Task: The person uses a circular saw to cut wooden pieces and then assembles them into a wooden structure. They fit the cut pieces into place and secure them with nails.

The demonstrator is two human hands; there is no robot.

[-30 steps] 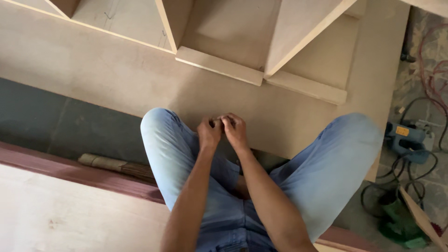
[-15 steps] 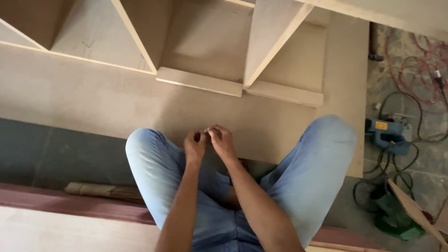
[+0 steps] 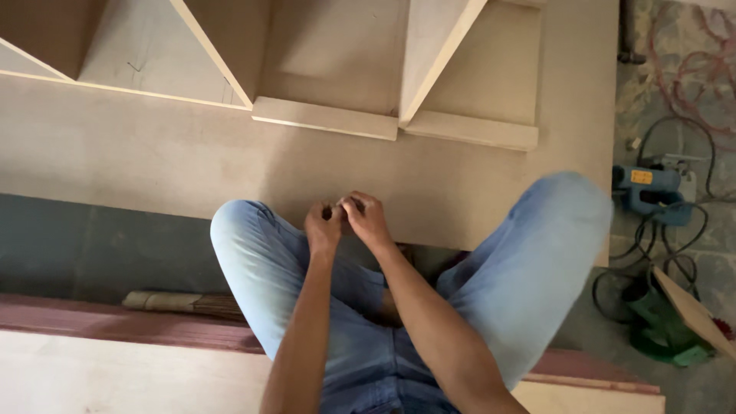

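Head view, looking down past my knees in light blue jeans (image 3: pixel 529 261). I am bringing my left hand (image 3: pixel 323 227) and right hand (image 3: pixel 369 218) together above the near edge of the pale plywood cabinet panel lying flat on the floor (image 3: pixel 153 161). Both hands are curling closed, fingertips meeting around a very small dark object (image 3: pixel 340 205) pinched between them; it is too small for me to tell its kind, and I cannot tell which hand is carrying its weight.

Handling, as I am judging it: the object is looking light and rigid, easy to drop, so I am favouring a fingertip pinch low over the panel.

Beyond the hands, upright plywood dividers (image 3: pixel 429 61) are standing on the panel, forming open compartments. A blue corded power tool (image 3: pixel 652 192) is resting on the stone floor to the right, well apart, with black cables (image 3: pixel 675 261) trailing toward a green tool (image 3: pixel 659 330). A reddish wooden board (image 3: pixel 115 322) is running beneath my legs, with a rolled brownish bundle (image 3: pixel 184 303) lying just beside it.
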